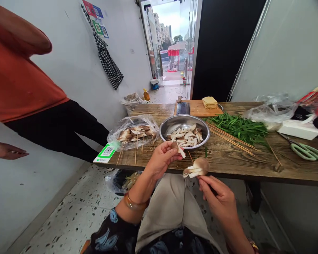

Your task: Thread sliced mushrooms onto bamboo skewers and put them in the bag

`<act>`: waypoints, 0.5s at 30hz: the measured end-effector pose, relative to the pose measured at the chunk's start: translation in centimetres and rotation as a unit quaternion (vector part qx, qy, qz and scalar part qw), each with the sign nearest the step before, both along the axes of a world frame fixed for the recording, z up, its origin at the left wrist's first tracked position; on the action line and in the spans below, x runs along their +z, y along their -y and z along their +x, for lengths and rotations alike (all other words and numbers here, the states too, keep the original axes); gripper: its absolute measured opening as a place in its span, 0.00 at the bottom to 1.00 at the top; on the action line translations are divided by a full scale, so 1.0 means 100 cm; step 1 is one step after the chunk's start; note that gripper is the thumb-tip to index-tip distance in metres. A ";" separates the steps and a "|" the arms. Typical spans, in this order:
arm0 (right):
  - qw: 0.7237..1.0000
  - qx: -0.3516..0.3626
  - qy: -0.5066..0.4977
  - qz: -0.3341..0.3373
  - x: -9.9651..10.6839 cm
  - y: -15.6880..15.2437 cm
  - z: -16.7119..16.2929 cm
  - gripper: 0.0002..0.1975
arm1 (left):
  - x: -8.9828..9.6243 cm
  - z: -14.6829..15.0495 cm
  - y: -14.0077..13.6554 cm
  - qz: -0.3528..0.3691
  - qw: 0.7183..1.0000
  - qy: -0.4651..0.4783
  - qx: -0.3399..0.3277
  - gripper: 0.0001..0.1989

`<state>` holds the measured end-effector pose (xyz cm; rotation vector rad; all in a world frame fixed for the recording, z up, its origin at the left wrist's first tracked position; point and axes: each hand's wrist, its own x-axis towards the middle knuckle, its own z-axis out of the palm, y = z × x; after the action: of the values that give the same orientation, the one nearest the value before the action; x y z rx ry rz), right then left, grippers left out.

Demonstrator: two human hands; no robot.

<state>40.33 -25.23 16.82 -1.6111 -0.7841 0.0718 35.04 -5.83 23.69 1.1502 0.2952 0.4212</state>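
Observation:
Between the thumb and fingers of my left hand [163, 158] is a mushroom piece [178, 150], brown-capped with a pale stem, held just in front of the metal bowl [163, 135]. My right hand [218, 195] pinches a skewer that carries several mushroom pieces [200, 165]; its thin tip [190, 155] points up toward the bowl. Sliced mushrooms [187, 135] fill the lower part of the bowl. Left of it, finished mushroom skewers [137, 134] lie on a clear plastic bag [112, 132], their sticks hanging toward the table's front edge.
Bare bamboo skewers [231, 139] and cut green leaves [235, 127] lie right of the bowl. Behind it are a cleaver [183, 108] and stacked tofu sheets [210, 102] on a cutting board [196, 109]. Green-handled scissors [307, 151] lie far right. A person in an orange shirt [23, 84] stands at left.

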 end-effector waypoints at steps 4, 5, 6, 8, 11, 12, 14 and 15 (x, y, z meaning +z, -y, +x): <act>0.999 0.014 0.036 -0.001 0.000 -0.004 -0.005 0.09 | -0.004 -0.005 0.002 -0.051 0.997 0.013 0.058 0.14; 0.999 0.019 0.049 -0.003 0.001 -0.006 -0.006 0.09 | -0.005 -0.006 0.003 -0.061 0.995 0.019 0.073 0.16; 0.998 0.026 0.063 -0.006 0.002 -0.007 -0.008 0.09 | -0.005 -0.007 0.004 -0.069 0.994 0.025 0.087 0.18; 0.995 0.040 0.088 -0.012 0.004 -0.009 -0.010 0.09 | -0.004 -0.009 0.006 -0.078 0.991 0.036 0.107 0.23; 0.992 0.045 0.113 -0.015 0.004 -0.012 -0.012 0.09 | -0.003 -0.012 0.008 -0.082 0.991 0.038 0.104 0.19; 0.992 0.043 0.118 -0.015 0.004 -0.012 -0.012 0.09 | -0.003 -0.013 0.008 -0.083 0.991 0.033 0.096 0.16; 0.991 0.039 0.125 -0.018 0.003 -0.014 -0.011 0.09 | -0.003 -0.016 0.009 -0.082 0.993 0.019 0.077 0.13; 0.991 0.037 0.126 -0.020 0.002 -0.014 -0.011 0.09 | -0.004 -0.017 0.009 -0.081 0.994 0.012 0.071 0.13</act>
<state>39.25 -23.84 17.03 -1.6486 -1.0432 -0.0642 33.30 -6.72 23.30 0.9682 0.3854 0.5256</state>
